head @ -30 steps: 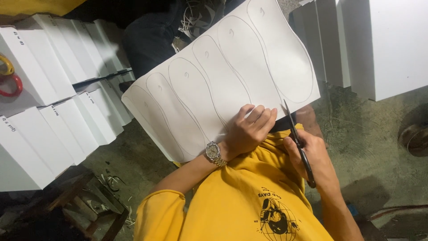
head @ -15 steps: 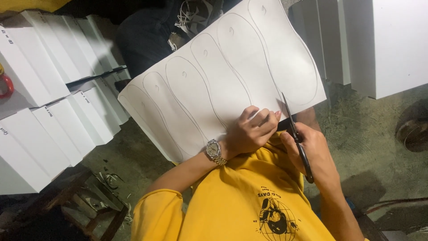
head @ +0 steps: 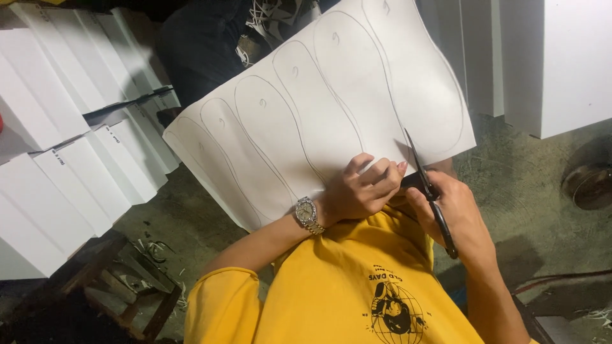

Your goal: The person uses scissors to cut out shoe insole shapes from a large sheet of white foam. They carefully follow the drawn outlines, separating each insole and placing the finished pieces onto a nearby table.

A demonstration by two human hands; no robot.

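A large white cardboard sheet (head: 306, 108) with several pencilled shoe-sole outlines lies across my lap, tilted up to the right. My left hand (head: 362, 188), with a metal wristwatch (head: 306, 214) on it, grips the sheet's lower edge, fingers curled on top. My right hand (head: 454, 213) is shut on dark scissors (head: 426, 181). Their blades point up into the sheet's lower edge beside the rightmost outline. My yellow shirt (head: 344, 286) fills the bottom of the view.
Stacks of white boxes (head: 64, 146) stand on the left, and white boards (head: 561, 64) lean at the top right. A wooden stool (head: 121, 290) with paper scraps is at lower left. Someone's dark trouser leg (head: 197, 51) is at the top. A round dark object (head: 590, 185) lies on the concrete floor.
The scissor blades have gone a little further into the sheet's lower edge. My left hand has shifted slightly right along the edge, and the sheet has turned a little.
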